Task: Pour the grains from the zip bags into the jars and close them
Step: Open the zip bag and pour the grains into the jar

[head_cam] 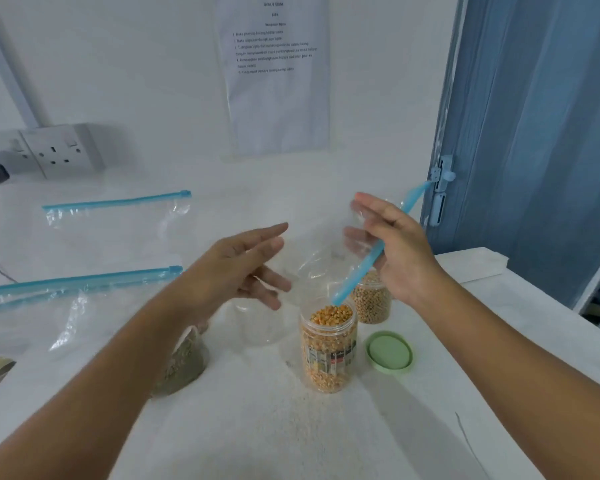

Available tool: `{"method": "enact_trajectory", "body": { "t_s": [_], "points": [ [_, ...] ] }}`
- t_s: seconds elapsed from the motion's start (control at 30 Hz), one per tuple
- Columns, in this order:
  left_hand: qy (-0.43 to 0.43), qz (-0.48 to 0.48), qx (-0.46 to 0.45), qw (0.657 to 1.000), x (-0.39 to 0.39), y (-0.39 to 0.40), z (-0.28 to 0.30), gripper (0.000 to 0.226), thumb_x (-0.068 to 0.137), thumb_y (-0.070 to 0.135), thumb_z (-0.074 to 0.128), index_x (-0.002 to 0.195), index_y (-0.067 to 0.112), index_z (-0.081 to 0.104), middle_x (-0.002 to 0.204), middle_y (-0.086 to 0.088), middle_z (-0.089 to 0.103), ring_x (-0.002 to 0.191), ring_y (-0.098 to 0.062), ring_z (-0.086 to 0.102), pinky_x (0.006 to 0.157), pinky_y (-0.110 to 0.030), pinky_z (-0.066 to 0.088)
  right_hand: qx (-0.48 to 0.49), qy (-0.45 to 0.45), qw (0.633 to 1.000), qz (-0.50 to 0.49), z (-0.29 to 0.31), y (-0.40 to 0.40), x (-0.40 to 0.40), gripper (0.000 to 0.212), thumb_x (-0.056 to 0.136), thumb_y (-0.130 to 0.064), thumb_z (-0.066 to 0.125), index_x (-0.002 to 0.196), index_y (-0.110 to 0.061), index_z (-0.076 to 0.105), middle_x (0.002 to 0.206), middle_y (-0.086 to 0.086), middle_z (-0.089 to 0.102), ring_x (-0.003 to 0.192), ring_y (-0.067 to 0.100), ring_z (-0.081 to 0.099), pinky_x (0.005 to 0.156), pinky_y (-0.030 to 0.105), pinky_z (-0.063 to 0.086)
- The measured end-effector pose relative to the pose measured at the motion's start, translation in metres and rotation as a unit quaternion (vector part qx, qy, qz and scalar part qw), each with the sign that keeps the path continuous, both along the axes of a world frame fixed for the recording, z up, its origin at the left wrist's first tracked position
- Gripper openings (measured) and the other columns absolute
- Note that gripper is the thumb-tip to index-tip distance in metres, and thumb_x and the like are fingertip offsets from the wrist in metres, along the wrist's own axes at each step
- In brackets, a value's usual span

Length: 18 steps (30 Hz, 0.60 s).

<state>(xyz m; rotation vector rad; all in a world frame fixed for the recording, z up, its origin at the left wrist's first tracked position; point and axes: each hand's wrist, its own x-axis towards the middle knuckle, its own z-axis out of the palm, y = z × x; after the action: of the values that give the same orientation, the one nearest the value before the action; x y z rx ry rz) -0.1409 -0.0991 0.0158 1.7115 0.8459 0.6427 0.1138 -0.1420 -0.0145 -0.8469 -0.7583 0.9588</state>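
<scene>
We've got the right hand [392,251] up over the middle of the tabletop [274,427], fingers and thumb pinching a clear zip bag [312,261] just under its blue zipper strip [371,247]. The bag hangs tilted, one end of the strip dipping to the mouth of the corn jar [328,348], which makes sense for funnelling the last kernels straight down. The bag looks empty to us now, and the jar is filled nearly to the rim with yellow corn.

Our left hand [246,268] floats beside the bag with fingers spread and relaxed, holding nothing; we judge it's there to steady or tap the loose plastic. Whether it touches the film, we can't tell.

Just right of the corn jar lies a green lid [389,350], parked within reach for capping. Behind it, toward the right edge, a second jar [371,301] holds paler grains, its top hidden by the right hand. An empty clear jar [257,323] waits behind the left hand, and a jar of greenish grains [182,362] sits partly under the left forearm.

Two flat, emptied zip bags [118,216] lie along the left edge, out of the pouring zone. Next we reckon comes dropping this bag and fitting the lid.
</scene>
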Motion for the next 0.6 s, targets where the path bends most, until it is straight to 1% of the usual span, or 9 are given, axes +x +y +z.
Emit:
{"method": "enact_trajectory", "body": {
  "t_s": [0.07,0.13,0.2,0.23,0.3,0.33,0.43,0.5,0.6],
  "points": [
    [0.072,-0.041,0.034,0.996,-0.019,-0.001,0.026,0.058,0.086,0.061,0.064,0.14,0.042,0.063,0.064,-0.018,0.066,0.047,-0.023,0.055,0.083,-0.044,0.062,0.025,-0.017,0.999,0.02,0.02,-0.003,-0.003,0.044,0.103,0.01,0.045,0.122,-0.017,0.074,0.128,-0.003,0.073,0.081,0.017,0.074,0.083,0.034,0.063],
    [0.118,-0.069,0.084,0.987,-0.032,-0.004,0.047,0.066,0.075,0.075,0.071,0.135,0.046,0.066,0.059,-0.012,0.06,0.05,-0.019,0.05,0.082,-0.052,0.06,0.047,-0.035,0.997,0.049,0.037,-0.006,-0.006,0.046,0.102,0.011,0.044,0.119,-0.017,0.075,0.128,-0.003,0.073,0.073,0.014,0.071,0.08,0.032,0.061],
    [0.09,-0.051,0.148,0.984,-0.035,-0.004,0.061,0.051,0.082,0.064,0.07,0.128,0.043,0.072,0.073,0.002,0.069,0.066,-0.011,0.062,0.099,-0.06,0.055,0.065,-0.051,0.993,0.085,0.05,-0.01,-0.012,0.045,0.099,0.012,0.045,0.115,-0.016,0.077,0.128,-0.001,0.073,0.067,0.012,0.066,0.077,0.031,0.06],
    [0.054,-0.041,0.174,0.982,-0.035,-0.003,0.065,0.039,0.087,0.055,0.068,0.123,0.04,0.076,0.09,0.01,0.076,0.086,-0.006,0.069,0.108,-0.055,0.051,0.072,-0.059,0.99,0.105,0.055,-0.012,-0.015,0.046,0.098,0.013,0.045,0.111,-0.015,0.078,0.129,0.001,0.073,0.064,0.012,0.063,0.075,0.03,0.059],
    [-0.016,-0.03,0.191,0.981,-0.029,0.0,0.071,0.03,0.09,0.05,0.068,0.113,0.037,0.081,0.125,0.015,0.073,0.126,-0.002,0.061,0.121,-0.046,0.037,0.081,-0.082,0.983,0.143,0.06,-0.013,-0.023,0.049,0.095,0.013,0.044,0.101,-0.018,0.081,0.128,0.003,0.074,0.066,0.014,0.058,0.075,0.032,0.057],
    [-0.04,-0.028,0.176,0.983,-0.025,0.002,0.072,0.033,0.086,0.055,0.07,0.111,0.036,0.082,0.134,0.015,0.069,0.136,-0.001,0.054,0.125,-0.044,0.029,0.085,-0.097,0.978,0.162,0.061,-0.014,-0.026,0.052,0.093,0.013,0.043,0.096,-0.02,0.083,0.127,0.004,0.074,0.072,0.019,0.058,0.079,0.034,0.054],
    [-0.072,-0.049,0.14,0.986,-0.017,0.008,0.072,0.05,0.073,0.069,0.075,0.105,0.032,0.083,0.141,0.016,0.064,0.144,0.0,0.042,0.128,-0.044,0.01,0.093,-0.136,0.962,0.218,0.065,-0.017,-0.035,0.057,0.091,0.015,0.039,0.084,-0.02,0.084,0.119,0.005,0.077,0.089,0.029,0.057,0.088,0.044,0.047],
    [-0.079,-0.067,0.119,0.988,-0.014,0.011,0.074,0.059,0.067,0.076,0.078,0.098,0.026,0.084,0.141,0.014,0.065,0.146,-0.001,0.04,0.126,-0.042,0.007,0.088,-0.149,0.955,0.241,0.068,-0.02,-0.038,0.063,0.09,0.018,0.034,0.077,-0.018,0.083,0.11,0.005,0.079,0.065,0.013,0.062,0.075,0.034,0.055],
    [-0.057,-0.083,0.096,0.99,-0.018,0.015,0.075,0.061,0.067,0.075,0.081,0.088,0.019,0.084,0.136,0.001,0.069,0.139,-0.017,0.053,0.124,-0.04,0.025,0.072,-0.171,0.951,0.246,0.071,-0.024,-0.035,0.064,0.089,0.021,0.032,0.072,-0.016,0.082,0.103,0.008,0.08,0.053,0.007,0.058,0.06,0.026,0.055]
  ]
}}
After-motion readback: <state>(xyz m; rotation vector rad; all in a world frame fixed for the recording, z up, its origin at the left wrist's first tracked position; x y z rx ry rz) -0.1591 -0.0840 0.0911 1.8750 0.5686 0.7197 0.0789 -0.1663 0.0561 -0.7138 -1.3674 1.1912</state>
